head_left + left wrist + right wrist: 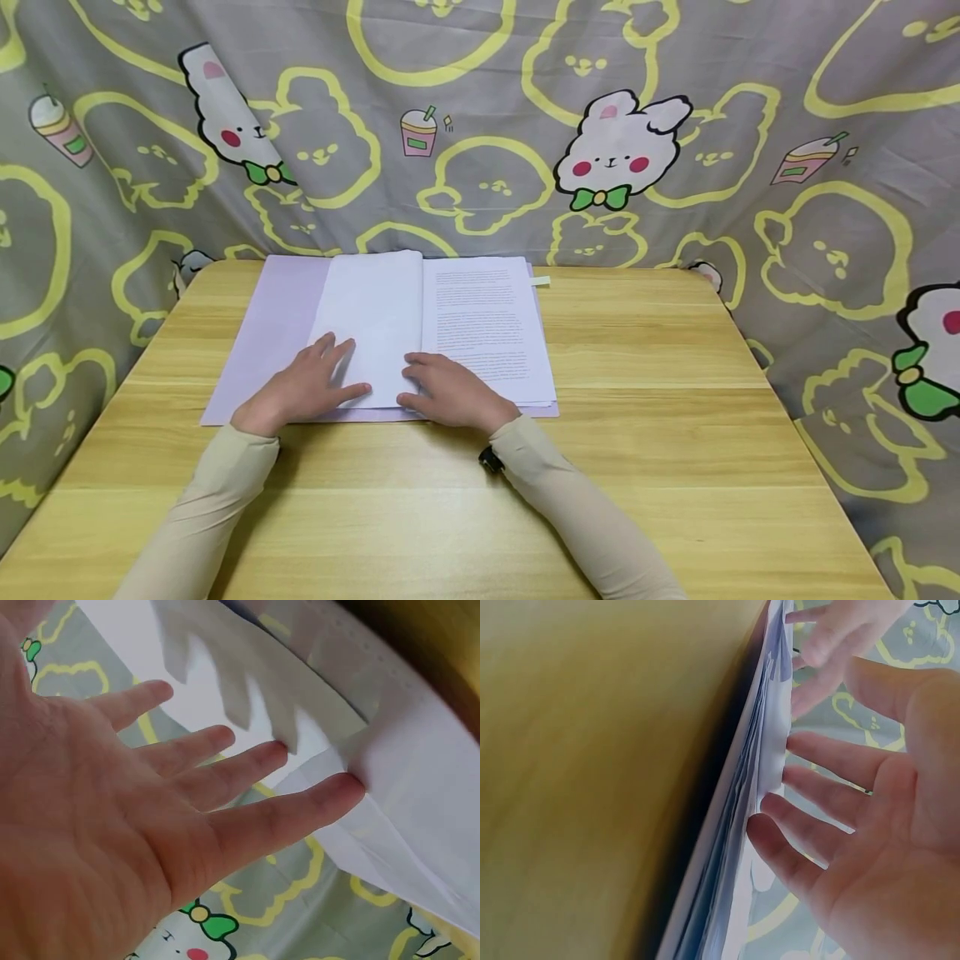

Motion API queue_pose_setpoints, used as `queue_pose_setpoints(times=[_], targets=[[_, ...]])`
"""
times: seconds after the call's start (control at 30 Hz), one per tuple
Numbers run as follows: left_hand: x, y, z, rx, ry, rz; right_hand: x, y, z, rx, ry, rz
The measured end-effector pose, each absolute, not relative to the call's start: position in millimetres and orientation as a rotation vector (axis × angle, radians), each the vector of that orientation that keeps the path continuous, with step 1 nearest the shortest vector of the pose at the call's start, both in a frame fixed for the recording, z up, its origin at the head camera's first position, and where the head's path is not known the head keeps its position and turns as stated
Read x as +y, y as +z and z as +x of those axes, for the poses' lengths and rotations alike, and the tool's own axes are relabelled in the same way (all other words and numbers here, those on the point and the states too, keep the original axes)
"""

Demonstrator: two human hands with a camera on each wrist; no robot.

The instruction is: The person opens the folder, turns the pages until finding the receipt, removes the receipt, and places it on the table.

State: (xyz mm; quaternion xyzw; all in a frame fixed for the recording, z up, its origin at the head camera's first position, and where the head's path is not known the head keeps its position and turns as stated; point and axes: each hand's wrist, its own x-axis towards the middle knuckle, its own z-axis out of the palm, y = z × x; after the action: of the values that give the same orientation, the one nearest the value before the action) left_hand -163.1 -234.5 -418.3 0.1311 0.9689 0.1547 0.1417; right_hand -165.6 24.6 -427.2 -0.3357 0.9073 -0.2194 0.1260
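A bound paper document with a pale purple cover [264, 329] lies spread flat on the table. Its left page [371, 312] is blank, while the right page [480, 321] carries lines of printed text. My left hand [303, 383] rests on the lower part of the blank page, fingers spread, with nothing held. Close by, my right hand [453, 392] lies over the lower inner part of the document near the fold. In the right wrist view its fingertips [763, 825] touch the paper. The edges of several stacked sheets [735, 817] show beside that hand.
The document lies near the far edge of a wooden table [637, 467]. A small pale yellow-green tab [541, 282] sticks out from the right page. Grey curtains [480, 108] with cartoon prints surround the table at the back and sides. A black wrist device [491, 460] shows at the right cuff.
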Motion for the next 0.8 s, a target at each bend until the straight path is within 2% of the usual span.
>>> queue_pose_setpoints(times=[0.8], targets=[[-232.4,-423.1,-162.0,2.817,0.367,0.367,36.0,-425.9,-173.7,2.598,-0.752,-0.971]])
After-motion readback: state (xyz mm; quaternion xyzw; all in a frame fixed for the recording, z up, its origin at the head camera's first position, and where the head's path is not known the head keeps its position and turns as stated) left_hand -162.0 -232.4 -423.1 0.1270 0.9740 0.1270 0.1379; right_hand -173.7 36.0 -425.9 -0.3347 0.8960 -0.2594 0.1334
